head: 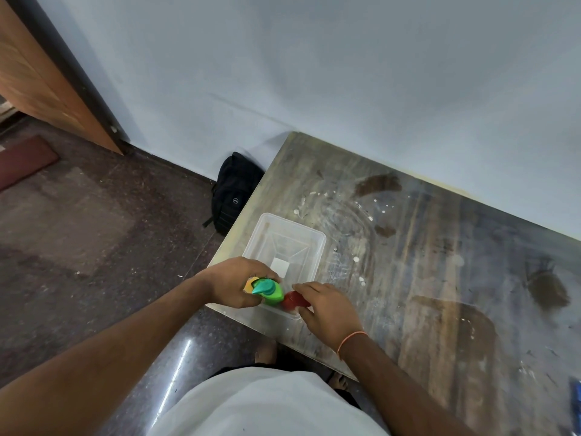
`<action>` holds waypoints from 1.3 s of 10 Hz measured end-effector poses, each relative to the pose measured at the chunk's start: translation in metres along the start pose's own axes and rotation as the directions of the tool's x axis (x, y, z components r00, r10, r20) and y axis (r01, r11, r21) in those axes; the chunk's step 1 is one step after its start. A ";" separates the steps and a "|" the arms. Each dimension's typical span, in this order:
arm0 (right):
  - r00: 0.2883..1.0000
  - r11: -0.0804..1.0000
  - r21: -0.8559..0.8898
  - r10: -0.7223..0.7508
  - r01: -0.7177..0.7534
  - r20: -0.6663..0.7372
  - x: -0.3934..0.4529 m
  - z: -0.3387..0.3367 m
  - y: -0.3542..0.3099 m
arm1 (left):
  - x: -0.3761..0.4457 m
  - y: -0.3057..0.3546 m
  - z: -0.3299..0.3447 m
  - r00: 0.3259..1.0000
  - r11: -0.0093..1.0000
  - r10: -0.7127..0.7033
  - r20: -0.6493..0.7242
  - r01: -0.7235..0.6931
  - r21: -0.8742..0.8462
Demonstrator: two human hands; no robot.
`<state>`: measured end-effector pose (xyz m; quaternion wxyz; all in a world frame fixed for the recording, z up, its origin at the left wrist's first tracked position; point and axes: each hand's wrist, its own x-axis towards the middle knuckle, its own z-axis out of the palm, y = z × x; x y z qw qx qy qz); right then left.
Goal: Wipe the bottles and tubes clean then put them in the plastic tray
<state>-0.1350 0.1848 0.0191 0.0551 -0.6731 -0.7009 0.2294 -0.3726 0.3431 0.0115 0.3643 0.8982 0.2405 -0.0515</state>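
Note:
A clear plastic tray (314, 237) sits at the near left corner of the table. My left hand (232, 281) grips a green bottle (273, 294) with a teal spout cap over the tray's near end; something orange shows by my fingers. My right hand (327, 306) holds a red bottle (290, 301) just right of the green one, at the tray's near rim. A white square label lies on the tray's floor.
The worn wooden table (408, 262) with white specks stands against the wall. A black backpack (234, 193) leans on the floor by the table's far left corner. A blue object (576, 401) shows at the right edge. A wooden door (47, 80) stands at the far left.

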 end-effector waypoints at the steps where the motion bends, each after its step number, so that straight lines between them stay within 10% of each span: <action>1: 1.000 1.000 -0.002 0.000 0.000 0.028 -0.001 0.000 0.001 | 0.001 -0.001 0.001 1.000 1.000 -0.020 0.006 0.020 -0.003; 11: 0.999 1.000 -0.007 0.012 -0.012 0.051 -0.006 -0.009 0.010 | 0.036 0.005 -0.050 0.890 0.976 -0.211 0.405 0.169 0.138; 13: 0.999 0.999 -0.006 0.052 -0.052 0.001 -0.022 -0.012 0.030 | 0.066 0.039 -0.067 0.957 0.978 -0.143 0.253 0.097 0.187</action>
